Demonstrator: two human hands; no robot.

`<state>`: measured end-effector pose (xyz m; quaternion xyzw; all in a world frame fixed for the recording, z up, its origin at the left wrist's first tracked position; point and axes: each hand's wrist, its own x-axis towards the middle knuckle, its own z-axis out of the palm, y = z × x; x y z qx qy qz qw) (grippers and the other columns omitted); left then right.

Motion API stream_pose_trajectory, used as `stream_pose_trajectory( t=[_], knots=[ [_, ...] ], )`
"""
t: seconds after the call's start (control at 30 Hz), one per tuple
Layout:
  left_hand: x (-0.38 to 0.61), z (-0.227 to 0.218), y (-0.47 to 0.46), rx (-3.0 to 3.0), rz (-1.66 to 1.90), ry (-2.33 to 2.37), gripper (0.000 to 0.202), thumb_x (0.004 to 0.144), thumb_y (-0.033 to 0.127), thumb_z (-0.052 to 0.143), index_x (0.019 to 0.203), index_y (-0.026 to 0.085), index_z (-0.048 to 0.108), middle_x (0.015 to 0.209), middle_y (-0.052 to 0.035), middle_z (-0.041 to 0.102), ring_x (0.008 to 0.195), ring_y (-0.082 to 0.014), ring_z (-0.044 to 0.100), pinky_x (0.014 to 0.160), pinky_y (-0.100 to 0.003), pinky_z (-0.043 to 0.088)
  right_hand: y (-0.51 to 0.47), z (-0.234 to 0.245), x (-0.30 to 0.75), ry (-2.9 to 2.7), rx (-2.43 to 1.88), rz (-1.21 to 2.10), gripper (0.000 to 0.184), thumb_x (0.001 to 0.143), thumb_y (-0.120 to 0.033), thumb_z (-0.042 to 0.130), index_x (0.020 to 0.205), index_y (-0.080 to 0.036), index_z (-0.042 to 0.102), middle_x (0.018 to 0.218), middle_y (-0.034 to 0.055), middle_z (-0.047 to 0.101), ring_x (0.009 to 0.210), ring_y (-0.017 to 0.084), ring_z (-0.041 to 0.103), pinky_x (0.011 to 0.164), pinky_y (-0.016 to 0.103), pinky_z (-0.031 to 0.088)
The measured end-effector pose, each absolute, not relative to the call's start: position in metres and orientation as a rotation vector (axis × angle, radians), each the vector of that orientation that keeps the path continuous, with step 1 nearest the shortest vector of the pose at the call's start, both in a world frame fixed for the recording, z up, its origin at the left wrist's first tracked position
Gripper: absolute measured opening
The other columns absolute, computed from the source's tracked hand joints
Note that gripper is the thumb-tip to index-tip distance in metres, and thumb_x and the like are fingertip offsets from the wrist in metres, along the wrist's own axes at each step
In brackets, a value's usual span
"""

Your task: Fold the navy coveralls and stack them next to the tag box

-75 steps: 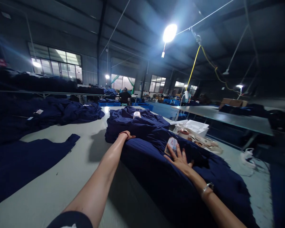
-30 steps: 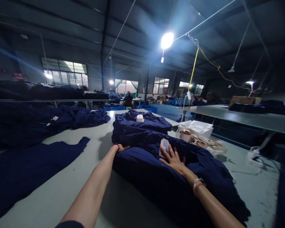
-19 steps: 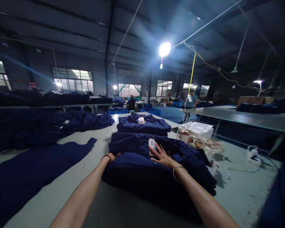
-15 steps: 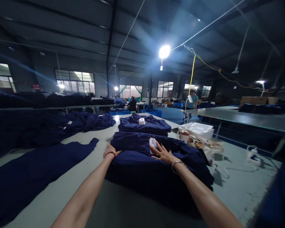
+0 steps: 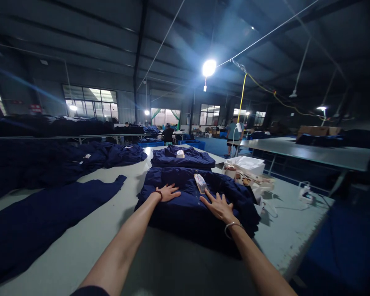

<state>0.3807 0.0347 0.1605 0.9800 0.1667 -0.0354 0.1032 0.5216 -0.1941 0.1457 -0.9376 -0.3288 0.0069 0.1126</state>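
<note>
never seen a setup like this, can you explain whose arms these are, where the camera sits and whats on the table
There is no machine here: these are a person's own arms, working with bare hands. The view comes from a camera worn on that person's head, looking forward and down, so the arms reach in from the bottom.

The left hand and right hand lie with fingers spread on a stack of navy cloth. Neither has a closed grip on anything. A printed tag lies on the stack, by the right index fingertip.

The stack rests on a pale table. Beyond it is a second navy stack, and to the right a white container.
</note>
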Motion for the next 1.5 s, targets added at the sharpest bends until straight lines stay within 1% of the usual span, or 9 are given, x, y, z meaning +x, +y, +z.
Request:
stream_pose_trajectory(
  t=[0.07, 0.17, 0.23, 0.3, 0.47, 0.6, 0.83, 1.1, 1.5],
  knots=[
    [0.38, 0.164, 0.032, 2.949, -0.021, 0.497, 0.068, 0.085, 0.074, 0.019, 0.142, 0.039, 0.033, 0.155, -0.0021, 0.021, 0.138, -0.0369, 0.021, 0.099, -0.067, 0.024, -0.198, 0.149, 0.523, -1.022, -2.674, 0.028, 0.076, 0.079, -0.078, 0.017, 0.145, -0.041, 0.02, 0.155, 0.0091, 0.019, 0.14, 0.039, 0.011, 0.102, 0.068, 0.014],
    [0.375, 0.17, 0.024, 3.085, 0.298, 0.379, 0.059, 0.091, 0.065, 0.023, 0.131, 0.033, 0.052, 0.145, -0.0053, 0.039, 0.129, -0.0294, 0.037, 0.1, -0.049, 0.034, -0.211, 0.154, 0.525, -1.251, -2.495, 0.083, 0.07, 0.082, -0.075, 0.018, 0.145, -0.043, 0.019, 0.157, 0.0017, 0.013, 0.142, 0.033, 0.005, 0.105, 0.067, 0.008],
    [0.368, 0.173, 0.017, 3.136, 0.429, 0.209, 0.057, 0.094, 0.061, 0.021, 0.124, 0.031, 0.058, 0.132, -0.0055, 0.05, 0.118, -0.0241, 0.047, 0.095, -0.039, 0.039, -0.221, 0.152, 0.524, -1.436, -2.442, 0.082, 0.076, 0.078, -0.076, 0.031, 0.145, -0.043, 0.018, 0.157, 0.0011, 0.013, 0.143, 0.032, 0.0, 0.104, 0.069, 0.003],
    [0.36, 0.173, 0.013, 3.163, 0.393, 0.043, 0.061, 0.089, 0.066, 0.027, 0.129, 0.029, 0.054, 0.125, -0.006, 0.054, 0.11, -0.0233, 0.051, 0.09, -0.035, 0.042, -0.229, 0.146, 0.52, -1.571, -2.465, 0.027, 0.095, 0.066, -0.077, 0.051, 0.146, -0.042, 0.013, 0.157, 0.0041, 0.01, 0.142, 0.035, -0.002, 0.102, 0.072, -0.002],
    [0.341, 0.154, 0.003, 3.286, 0.306, -0.151, 0.125, 0.049, 0.08, 0.063, 0.147, 0.013, 0.023, 0.134, -0.0176, 0.045, 0.112, -0.0329, 0.047, 0.098, -0.042, 0.034, -0.231, 0.124, 0.509, -1.695, -2.574, -0.16, 0.136, 0.042, -0.066, 0.076, 0.148, -0.033, -0.001, 0.156, 0.0144, 0.005, 0.14, 0.041, -0.002, 0.1, 0.073, -0.004],
    [0.339, 0.132, -0.006, 3.388, 0.263, -0.095, 0.139, 0.042, 0.074, 0.072, 0.149, 0.012, 0.007, 0.142, -0.0221, 0.036, 0.121, -0.0379, 0.04, 0.104, -0.051, 0.023, -0.229, 0.111, 0.503, -1.699, -2.65, -0.271, 0.143, 0.036, -0.059, 0.081, 0.149, -0.029, -0.002, 0.155, 0.0174, 0.007, 0.139, 0.042, 0.001, 0.1, 0.073, -0.001],
    [0.345, 0.107, -0.011, 3.479, 0.28, 0.019, 0.143, 0.042, 0.06, 0.082, 0.148, 0.013, 0.0, 0.149, -0.0256, 0.025, 0.131, -0.0386, 0.029, 0.106, -0.056, 0.016, -0.226, 0.086, 0.504, -1.688, -2.642, -0.603, 0.148, 0.033, -0.048, 0.086, 0.149, -0.028, -0.003, 0.153, 0.019, 0.015, 0.138, 0.044, 0.005, 0.102, 0.07, 0.003],
    [0.353, 0.1, -0.012, 3.479, 0.423, 0.135, 0.127, 0.051, 0.043, 0.086, 0.148, 0.018, 0.01, 0.146, -0.0206, 0.033, 0.126, -0.0339, 0.038, 0.106, -0.053, 0.022, -0.215, 0.076, 0.515, -1.654, -2.656, -0.721, 0.139, 0.039, -0.041, 0.085, 0.149, -0.03, 0.0, 0.153, 0.0168, 0.018, 0.139, 0.042, 0.008, 0.105, 0.066, 0.009],
    [0.395, 0.095, 0.011, 3.479, 0.489, 0.305, 0.111, 0.061, 0.038, 0.079, 0.148, 0.016, 0.014, 0.146, -0.0208, 0.033, 0.129, -0.0331, 0.036, 0.107, -0.054, 0.022, -0.178, 0.086, 0.563, -1.714, -2.639, -0.764, 0.132, 0.046, -0.036, 0.082, 0.149, -0.028, 0.001, 0.154, 0.0164, 0.016, 0.139, 0.038, 0.011, 0.103, 0.065, 0.017]
  ],
)
